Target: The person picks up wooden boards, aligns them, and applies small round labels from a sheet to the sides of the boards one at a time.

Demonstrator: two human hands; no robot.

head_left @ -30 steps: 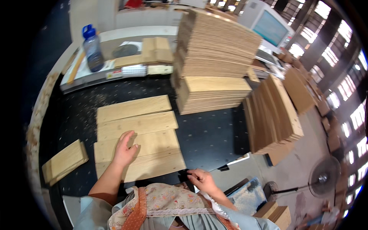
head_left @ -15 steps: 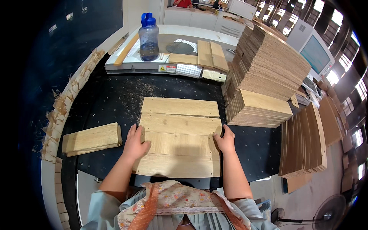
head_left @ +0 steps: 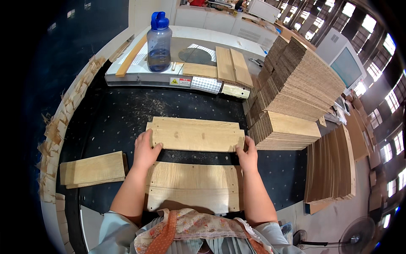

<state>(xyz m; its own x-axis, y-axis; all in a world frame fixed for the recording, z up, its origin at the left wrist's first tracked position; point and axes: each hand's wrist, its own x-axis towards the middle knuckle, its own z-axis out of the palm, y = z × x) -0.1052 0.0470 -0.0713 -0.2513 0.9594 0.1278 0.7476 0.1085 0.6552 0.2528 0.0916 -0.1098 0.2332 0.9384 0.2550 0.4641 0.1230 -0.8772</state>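
Note:
A light wood-grain board (head_left: 196,141) spans the space between my hands. My left hand (head_left: 145,151) is closed on its left end, and my right hand (head_left: 248,155) grips the right end, thumbs on the near side. This board partly covers another board (head_left: 196,122) just beyond it; I cannot tell whether it rests on that one or is slightly raised. Nearer to me, two similar boards (head_left: 193,174) with small holes near their ends lie edge to edge. A black strip of table shows between them and the held board.
Several boards lie at the left (head_left: 93,169) on the black perforated table (head_left: 114,110). Tall board stacks (head_left: 300,80) and a curved stack (head_left: 332,165) stand at the right. Behind, a white ledge (head_left: 135,79) bears a blue-capped water bottle (head_left: 159,46) and more boards. A fan (head_left: 357,235) stands lower right.
Both hands have moved the held board away from me, from against the near boards to overlapping the far one. A gap has opened behind it. The view has shifted slightly.

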